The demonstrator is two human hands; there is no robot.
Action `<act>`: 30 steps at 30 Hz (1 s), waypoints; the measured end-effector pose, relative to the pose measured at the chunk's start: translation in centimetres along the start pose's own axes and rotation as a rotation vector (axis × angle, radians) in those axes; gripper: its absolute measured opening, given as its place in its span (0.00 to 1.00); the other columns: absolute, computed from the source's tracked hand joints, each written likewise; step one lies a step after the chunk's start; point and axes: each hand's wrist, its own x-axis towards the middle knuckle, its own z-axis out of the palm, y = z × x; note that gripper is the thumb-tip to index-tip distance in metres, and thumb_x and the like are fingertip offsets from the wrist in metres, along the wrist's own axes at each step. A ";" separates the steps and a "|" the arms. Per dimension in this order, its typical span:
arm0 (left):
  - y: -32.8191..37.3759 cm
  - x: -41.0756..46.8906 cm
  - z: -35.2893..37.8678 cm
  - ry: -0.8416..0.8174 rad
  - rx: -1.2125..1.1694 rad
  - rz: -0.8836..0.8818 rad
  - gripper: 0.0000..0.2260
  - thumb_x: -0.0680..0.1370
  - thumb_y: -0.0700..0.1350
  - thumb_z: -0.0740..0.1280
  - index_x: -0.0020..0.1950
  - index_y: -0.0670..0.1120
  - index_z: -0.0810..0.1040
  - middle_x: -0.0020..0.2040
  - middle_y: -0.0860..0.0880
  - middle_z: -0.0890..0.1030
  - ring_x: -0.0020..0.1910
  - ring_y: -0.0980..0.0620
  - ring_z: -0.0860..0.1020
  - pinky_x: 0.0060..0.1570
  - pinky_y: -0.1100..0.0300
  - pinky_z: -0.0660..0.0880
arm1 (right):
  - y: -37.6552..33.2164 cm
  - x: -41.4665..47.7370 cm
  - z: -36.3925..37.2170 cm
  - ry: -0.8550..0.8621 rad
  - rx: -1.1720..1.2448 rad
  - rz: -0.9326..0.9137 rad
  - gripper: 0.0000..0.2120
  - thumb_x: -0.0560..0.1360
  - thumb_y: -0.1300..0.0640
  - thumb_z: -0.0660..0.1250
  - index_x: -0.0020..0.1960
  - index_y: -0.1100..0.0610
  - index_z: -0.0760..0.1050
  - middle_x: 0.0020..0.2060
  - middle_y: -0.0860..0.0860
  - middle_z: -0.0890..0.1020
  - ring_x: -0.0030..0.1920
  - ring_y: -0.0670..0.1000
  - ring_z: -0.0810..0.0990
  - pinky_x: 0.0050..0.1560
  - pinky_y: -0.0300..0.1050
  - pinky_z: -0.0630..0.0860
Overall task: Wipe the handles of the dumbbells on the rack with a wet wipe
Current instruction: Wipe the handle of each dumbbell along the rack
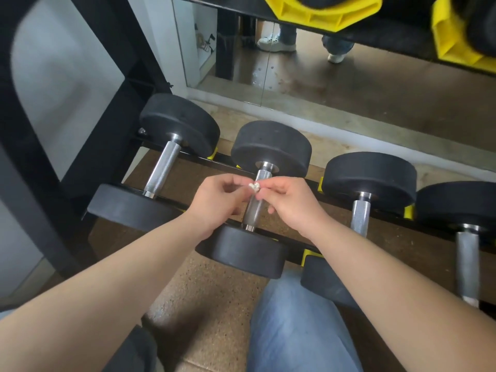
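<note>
Step in hand: preparation of the wipe, not wiping. The wet wipe [254,187] is a small crumpled white wad held directly above the handle [251,210] of the second dumbbell [271,149] and clear of it. The left hand [220,202] pinches the wad from the left of that dumbbell and the right hand [292,202] pinches it from the right. In each hand the fingertips are closed on the wipe and the remaining fingers are loosely curled.

Judged next move: open or refold the wad so that a usable face is exposed, then lower it onto the knurled handle beneath and wrap it round. One hand should be enough for the stroke between the two black heads. No handle is in contact with the wipe at present, so progress cannot be read from the steel.

Holders and contents:
- The rack [112,124] carries the second dumbbell on its lower tier, with one dumbbell [161,170] to its left and two more [370,178] [468,261] to its right.
- Small yellow cradles [409,212] seat the heads on this tier.
- Above and beyond the second dumbbell, larger yellow cradles [322,12] on an upper tier hold black heads, only partly in view.
</note>
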 end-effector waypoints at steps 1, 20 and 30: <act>0.2 0.3 0.0 0.019 -0.021 -0.030 0.04 0.79 0.42 0.73 0.53 0.46 0.86 0.47 0.46 0.87 0.48 0.47 0.86 0.42 0.60 0.82 | 0.0 -0.1 -0.1 0.003 -0.037 0.016 0.11 0.78 0.58 0.69 0.50 0.42 0.83 0.46 0.44 0.87 0.37 0.41 0.79 0.48 0.43 0.78; -0.5 3.1 -2.0 -0.339 0.807 0.386 0.04 0.69 0.48 0.75 0.41 0.58 0.85 0.40 0.56 0.86 0.42 0.57 0.83 0.50 0.64 0.76 | 1.2 0.1 -0.6 0.090 -0.089 0.101 0.05 0.79 0.53 0.69 0.55 0.48 0.80 0.44 0.41 0.82 0.47 0.42 0.79 0.44 0.35 0.71; 0.8 6.3 1.3 0.030 0.672 0.444 0.01 0.75 0.43 0.74 0.46 0.48 0.85 0.39 0.57 0.82 0.38 0.61 0.78 0.42 0.79 0.68 | 1.5 1.3 -0.5 0.124 -0.089 0.097 0.01 0.79 0.53 0.70 0.49 0.47 0.79 0.40 0.38 0.79 0.42 0.39 0.78 0.39 0.32 0.68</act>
